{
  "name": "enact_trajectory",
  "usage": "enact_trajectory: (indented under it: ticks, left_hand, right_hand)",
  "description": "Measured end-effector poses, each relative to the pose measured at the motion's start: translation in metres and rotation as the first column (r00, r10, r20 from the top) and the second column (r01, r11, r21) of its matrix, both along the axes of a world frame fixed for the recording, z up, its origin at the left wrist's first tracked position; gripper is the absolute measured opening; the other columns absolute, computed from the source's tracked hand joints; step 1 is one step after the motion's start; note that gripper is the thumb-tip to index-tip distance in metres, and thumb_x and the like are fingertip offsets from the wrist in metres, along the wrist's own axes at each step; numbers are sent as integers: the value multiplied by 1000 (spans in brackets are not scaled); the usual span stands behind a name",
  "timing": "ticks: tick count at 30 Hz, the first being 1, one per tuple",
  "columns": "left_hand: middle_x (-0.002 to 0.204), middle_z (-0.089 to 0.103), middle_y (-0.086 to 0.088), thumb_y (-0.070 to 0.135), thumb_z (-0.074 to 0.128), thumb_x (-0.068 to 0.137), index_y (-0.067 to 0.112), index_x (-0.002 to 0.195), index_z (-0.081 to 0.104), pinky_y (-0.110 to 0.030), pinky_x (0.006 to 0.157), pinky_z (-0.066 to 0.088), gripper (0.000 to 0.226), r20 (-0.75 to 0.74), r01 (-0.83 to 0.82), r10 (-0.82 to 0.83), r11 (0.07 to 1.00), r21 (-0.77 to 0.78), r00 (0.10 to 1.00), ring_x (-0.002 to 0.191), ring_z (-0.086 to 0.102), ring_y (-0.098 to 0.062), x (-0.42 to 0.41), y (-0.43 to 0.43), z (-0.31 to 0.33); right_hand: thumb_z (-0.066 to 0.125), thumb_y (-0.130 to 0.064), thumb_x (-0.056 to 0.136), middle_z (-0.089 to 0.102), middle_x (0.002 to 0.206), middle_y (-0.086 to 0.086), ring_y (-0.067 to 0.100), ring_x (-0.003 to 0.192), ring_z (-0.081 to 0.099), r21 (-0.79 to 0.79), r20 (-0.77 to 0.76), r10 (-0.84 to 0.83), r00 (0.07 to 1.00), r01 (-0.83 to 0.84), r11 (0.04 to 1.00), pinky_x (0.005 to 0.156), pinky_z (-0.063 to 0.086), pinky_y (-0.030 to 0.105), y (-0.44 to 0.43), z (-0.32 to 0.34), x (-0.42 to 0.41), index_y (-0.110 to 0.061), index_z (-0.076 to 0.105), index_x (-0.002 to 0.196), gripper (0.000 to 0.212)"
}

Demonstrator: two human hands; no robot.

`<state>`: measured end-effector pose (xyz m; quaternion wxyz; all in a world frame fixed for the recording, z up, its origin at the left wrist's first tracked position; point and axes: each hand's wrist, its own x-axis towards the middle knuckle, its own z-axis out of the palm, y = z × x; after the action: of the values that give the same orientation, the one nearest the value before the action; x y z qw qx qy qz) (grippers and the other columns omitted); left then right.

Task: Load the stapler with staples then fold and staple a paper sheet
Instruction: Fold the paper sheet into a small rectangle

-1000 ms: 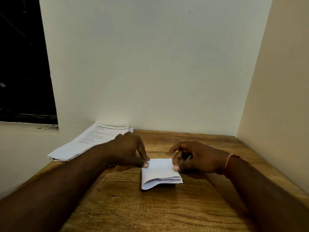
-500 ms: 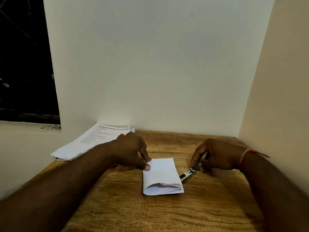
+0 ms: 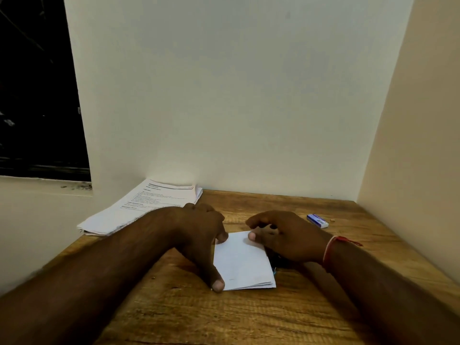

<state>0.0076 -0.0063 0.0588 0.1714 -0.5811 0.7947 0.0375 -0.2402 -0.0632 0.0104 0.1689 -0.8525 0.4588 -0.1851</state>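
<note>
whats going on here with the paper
A person holds a folded paper flat on the desk. The left hand presses its left edge with thumb and a finger. The right hand rests at its right edge, over a dark thing, probably the stapler. A small box and a stack of sheets lie further back.

Feed dim, warm indoor light, source out of frame. Back wall (image 3: 236, 95) evenly lit, greyer toward top. Window (image 3: 32, 83) at left reads pure black. Folded paper (image 3: 242, 260) is brightest spot, not blown out, no glare. Forearms very dark, little detail. I see deep shadow under right hand (image 3: 286, 240), softer one beside left hand (image 3: 199, 232) on table (image 3: 249, 319). Wide-angle bend: wall edges lean outward. Wood grain smeared near bottom edge.
</note>
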Motion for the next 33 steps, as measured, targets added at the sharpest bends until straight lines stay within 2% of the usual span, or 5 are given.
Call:
enact_trajectory:
  ticks: [8,13,21,26,33]
  left_hand:
    - [188,11,6,99,80,58,41,176,27,-65,137,20,142,35,-1,-1,999,51,999,174,6,-31,-1,-2,0]
    - [178,32,10,101,79,46,41,170,38,-53,135,31,144,-140,42,-42,999,0,989,165,27,-23,11,0,-2]
    - [167,44,21,91,89,52,46,167,34,-41,126,44,135,-468,-2,-22,999,-50,884,151,47,-11,22,-12,-17]
    - [126,73,23,75,90,77,43,139,65,-37,98,60,74,-736,-142,-134,943,-299,663,112,70,-1,28,-16,-18]
    - [120,87,-2,24,89,97,17,129,80,-61,106,63,34,-958,-310,-265,907,-286,109,113,83,-25,27,-22,-19]
  right_hand:
    - [75,-73,91,72,117,-22,-2,110,66,44,24,-76,997,75,996,93,54,24,-2,3,-9,-42,70,139,58]
    - [59,-115,31,73,107,-19,4,100,69,96,-125,-172,977,184,978,93,62,34,3,6,0,-46,63,133,123]
    - [101,-38,79,80,100,-2,15,87,80,210,229,-175,957,127,969,66,62,27,16,8,15,-37,57,151,84]
    - [96,-27,87,83,97,4,24,96,82,33,613,-37,790,20,999,93,67,54,24,13,18,-39,61,150,72]
    - [98,-27,84,84,104,-7,13,95,81,-66,711,39,702,11,998,80,70,38,23,15,10,-36,84,116,35]
